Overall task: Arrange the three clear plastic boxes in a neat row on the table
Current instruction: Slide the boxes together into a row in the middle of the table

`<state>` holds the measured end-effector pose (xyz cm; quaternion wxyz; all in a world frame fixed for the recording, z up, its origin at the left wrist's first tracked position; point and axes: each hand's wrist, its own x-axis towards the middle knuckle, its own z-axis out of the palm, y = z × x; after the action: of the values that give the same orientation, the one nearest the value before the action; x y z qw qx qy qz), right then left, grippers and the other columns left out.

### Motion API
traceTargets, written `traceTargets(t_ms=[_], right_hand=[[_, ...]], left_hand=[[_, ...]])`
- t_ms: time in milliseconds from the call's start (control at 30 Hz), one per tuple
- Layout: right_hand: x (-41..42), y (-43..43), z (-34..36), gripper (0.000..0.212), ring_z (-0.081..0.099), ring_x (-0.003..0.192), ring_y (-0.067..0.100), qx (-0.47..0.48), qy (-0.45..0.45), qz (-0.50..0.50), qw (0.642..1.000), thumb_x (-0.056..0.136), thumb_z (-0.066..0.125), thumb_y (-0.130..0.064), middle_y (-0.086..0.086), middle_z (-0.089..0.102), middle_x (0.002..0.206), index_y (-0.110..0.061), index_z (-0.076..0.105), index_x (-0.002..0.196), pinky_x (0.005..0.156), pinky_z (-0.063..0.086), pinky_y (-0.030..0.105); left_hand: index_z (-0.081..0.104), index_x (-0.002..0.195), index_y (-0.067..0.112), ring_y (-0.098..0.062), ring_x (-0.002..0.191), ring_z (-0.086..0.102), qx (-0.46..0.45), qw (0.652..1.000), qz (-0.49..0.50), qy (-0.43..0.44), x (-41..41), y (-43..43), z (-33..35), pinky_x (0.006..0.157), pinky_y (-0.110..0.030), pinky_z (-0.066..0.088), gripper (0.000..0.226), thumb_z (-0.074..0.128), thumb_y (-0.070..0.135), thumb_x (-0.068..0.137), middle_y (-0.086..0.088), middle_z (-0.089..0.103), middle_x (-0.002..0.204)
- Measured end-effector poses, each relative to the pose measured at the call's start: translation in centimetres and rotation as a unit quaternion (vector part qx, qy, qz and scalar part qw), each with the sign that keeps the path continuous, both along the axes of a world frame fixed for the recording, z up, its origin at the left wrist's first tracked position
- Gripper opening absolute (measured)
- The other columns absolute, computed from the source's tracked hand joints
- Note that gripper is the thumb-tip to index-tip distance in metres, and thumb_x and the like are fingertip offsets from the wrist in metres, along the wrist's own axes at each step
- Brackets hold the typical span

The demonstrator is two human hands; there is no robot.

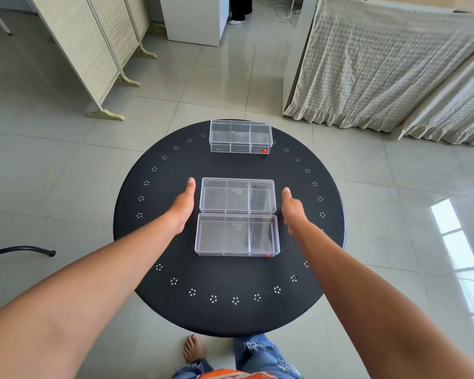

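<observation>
Three clear plastic boxes lie on a round black table [153, 242]. The far box [240, 136] sits alone near the table's back edge. The middle box [237, 196] and the near box [237, 234] touch each other, long sides together, at the table's centre. My left hand [183, 206] stands upright just left of the seam between these two, thumb up, a small gap from the boxes. My right hand [292, 207] stands the same way at their right side, close to or touching the corners. Neither hand holds anything.
A folding screen [93, 50] stands at the back left. Draped cloth [381, 64] covers furniture at the back right. A white cabinet [195, 20] is behind the table. A dark chair leg [19, 250] reaches in from the left. My feet are under the table's near edge.
</observation>
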<state>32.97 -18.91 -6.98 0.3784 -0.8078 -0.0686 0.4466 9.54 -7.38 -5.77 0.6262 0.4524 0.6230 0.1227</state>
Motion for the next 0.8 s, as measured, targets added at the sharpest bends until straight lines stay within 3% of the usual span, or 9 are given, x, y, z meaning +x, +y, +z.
traceTargets(t_ms=[67,133,200,333,567,633,700,800], right_hand=[[1.0,0.8,0.4,0.045,0.035,0.060,0.015,0.002,-0.023,0.008,1.000,0.104,0.030,-0.053,-0.003,0.038,0.071,-0.012,0.048,0.097,0.056,0.028,0.026],[2.0,2.0,0.9,0.038,0.030,0.057,0.016,0.012,-0.050,0.021,0.998,0.104,0.034,-0.045,-0.002,0.033,0.067,-0.015,0.045,0.083,0.055,0.023,0.026],[3.0,3.2,1.1,0.038,0.020,0.056,0.017,0.032,-0.071,0.032,0.996,0.101,0.039,-0.032,-0.001,0.024,0.064,-0.020,0.027,0.067,0.055,0.015,0.027],[4.8,6.1,1.7,0.040,0.013,0.056,0.016,0.048,-0.095,0.036,0.994,0.096,0.042,-0.022,-0.003,0.018,0.061,-0.025,0.018,0.064,0.054,0.009,0.027],[8.0,12.3,2.1,0.041,0.022,0.057,0.016,0.053,-0.088,0.052,0.993,0.102,0.041,-0.034,-0.003,0.027,0.064,-0.022,0.025,0.066,0.055,0.020,0.029],[8.6,14.0,1.9,0.038,0.028,0.059,0.015,0.050,-0.080,0.066,0.993,0.104,0.039,-0.039,-0.004,0.032,0.066,-0.021,0.037,0.070,0.057,0.026,0.028],[9.1,15.6,1.5,0.032,0.035,0.062,0.013,0.049,-0.068,0.078,0.993,0.104,0.037,-0.041,-0.005,0.039,0.069,-0.019,0.052,0.087,0.059,0.031,0.027],[9.7,17.6,0.9,0.034,0.043,0.069,0.011,0.061,-0.050,0.081,0.994,0.104,0.036,-0.043,-0.006,0.049,0.076,-0.017,0.058,0.104,0.073,0.039,0.030]], left_hand=[[0.030,0.151,0.016,-0.025,0.145,0.029,0.013,1.000,-0.002,0.020,0.2,1.5,0.2,0.119,-0.045,0.021,0.087,0.026,0.076,0.087,-0.003,0.031,0.158],[0.037,0.148,0.017,-0.027,0.140,0.036,0.036,0.999,-0.005,0.031,0.7,3.1,0.3,0.117,-0.045,0.026,0.077,0.032,0.069,0.091,-0.006,0.039,0.154],[0.044,0.143,0.018,-0.030,0.136,0.042,0.060,0.998,-0.009,0.034,1.5,4.6,0.3,0.113,-0.043,0.031,0.065,0.039,0.060,0.094,-0.010,0.047,0.147],[0.046,0.141,0.014,-0.033,0.141,0.036,0.073,0.997,-0.003,0.030,3.4,7.7,0.9,0.114,-0.045,0.029,0.064,0.041,0.057,0.094,-0.012,0.043,0.150],[0.036,0.148,0.020,-0.026,0.144,0.032,0.047,0.999,0.010,0.010,7.1,12.4,1.2,0.119,-0.044,0.022,0.078,0.032,0.071,0.089,-0.006,0.035,0.156],[0.032,0.150,0.023,-0.026,0.144,0.031,0.052,0.999,0.014,0.005,8.0,13.7,0.8,0.118,-0.044,0.021,0.076,0.032,0.070,0.090,-0.006,0.033,0.157],[0.028,0.151,0.024,-0.025,0.145,0.028,0.062,0.998,0.018,0.004,8.9,14.8,0.3,0.118,-0.044,0.021,0.075,0.031,0.068,0.092,-0.005,0.030,0.159],[0.026,0.152,0.025,-0.025,0.147,0.024,0.061,0.998,0.023,0.000,10.0,16.4,-0.2,0.119,-0.044,0.019,0.076,0.030,0.070,0.091,-0.003,0.024,0.161]])
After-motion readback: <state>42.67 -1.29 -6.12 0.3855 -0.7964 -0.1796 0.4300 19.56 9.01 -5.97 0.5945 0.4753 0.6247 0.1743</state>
